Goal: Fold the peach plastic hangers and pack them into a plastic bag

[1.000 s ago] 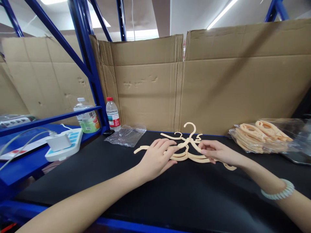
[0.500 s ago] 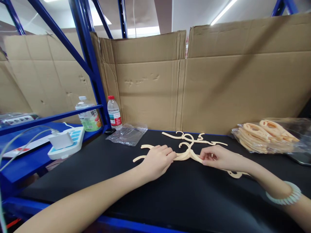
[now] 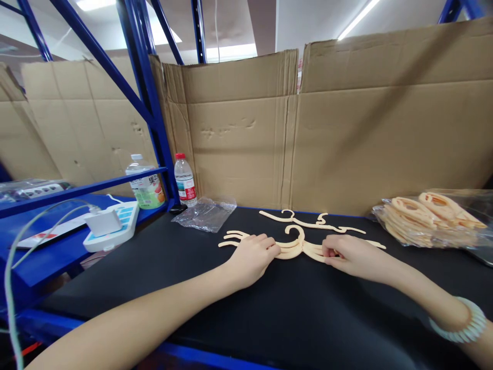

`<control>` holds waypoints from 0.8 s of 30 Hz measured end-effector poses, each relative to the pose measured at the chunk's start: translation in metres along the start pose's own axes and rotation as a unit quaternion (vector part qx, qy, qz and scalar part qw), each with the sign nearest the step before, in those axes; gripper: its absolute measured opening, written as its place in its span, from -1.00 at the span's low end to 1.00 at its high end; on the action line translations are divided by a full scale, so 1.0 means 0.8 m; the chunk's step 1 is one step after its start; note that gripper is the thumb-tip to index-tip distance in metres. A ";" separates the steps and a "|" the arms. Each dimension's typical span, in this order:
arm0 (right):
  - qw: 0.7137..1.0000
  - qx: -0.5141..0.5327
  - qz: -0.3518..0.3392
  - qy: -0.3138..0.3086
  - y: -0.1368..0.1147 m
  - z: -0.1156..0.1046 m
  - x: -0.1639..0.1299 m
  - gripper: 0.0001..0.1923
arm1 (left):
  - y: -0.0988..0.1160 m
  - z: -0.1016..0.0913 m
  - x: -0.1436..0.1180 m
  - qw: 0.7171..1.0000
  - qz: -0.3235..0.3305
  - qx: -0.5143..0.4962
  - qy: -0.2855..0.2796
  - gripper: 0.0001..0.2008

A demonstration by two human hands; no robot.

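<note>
So the stacked hangers (image 3: 301, 245) are lying left-to-right on the tabletop (image 3: 308, 313), hook pointing away; right hand (image 3: 348, 253) is pinching them, fingers clamped; left hand (image 3: 252, 259) is draping over, can't tell if gripping; loose hanger (image 3: 311, 225) is sitting just behind.

My L hand (image 3: 252, 259) curled over L arms of stacked cream hangers (image 3: 302, 248), ctr frame; my R hand (image 3: 354, 255) pinching their R arms. Another hanger (image 3: 308, 224) flat just above in frame. Bagged hangers (image 3: 416, 221) at R edge. Red-cap btl (image 3: 185, 184) + clear plastic bag (image 3: 206, 215) L of ctr. Blk tabletop (image 3: 292, 318) btm ctr, cardboard (image 3: 239, 149) upper ctr.
</note>
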State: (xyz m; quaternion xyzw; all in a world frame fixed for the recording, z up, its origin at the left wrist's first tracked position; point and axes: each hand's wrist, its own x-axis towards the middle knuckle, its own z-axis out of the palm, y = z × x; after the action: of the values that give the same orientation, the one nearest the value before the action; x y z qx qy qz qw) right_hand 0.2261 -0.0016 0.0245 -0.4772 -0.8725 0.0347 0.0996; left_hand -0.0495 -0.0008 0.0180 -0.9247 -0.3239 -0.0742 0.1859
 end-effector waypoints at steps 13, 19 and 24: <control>0.990 -0.083 0.106 -0.046 -0.034 0.041 -0.001 -0.31 | 0.042 -0.012 -0.017 0.975 0.037 -0.218 -0.027 -0.26; 0.987 -0.053 0.128 -0.080 -0.035 0.042 -0.001 -0.29 | 0.033 -0.013 -0.016 0.956 0.049 -0.268 -0.106 -0.17; 0.991 -0.033 0.112 -0.063 -0.027 0.045 -0.001 -0.28 | 0.027 -0.009 -0.014 0.953 0.059 -0.281 -0.095 -0.19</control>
State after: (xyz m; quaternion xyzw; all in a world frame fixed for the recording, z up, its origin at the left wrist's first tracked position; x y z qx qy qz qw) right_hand 0.2015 -0.0128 -0.0072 -0.5721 -0.8184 0.0473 0.0238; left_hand -0.0447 -0.0255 0.0156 -0.9599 -0.2505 -0.0629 -0.1092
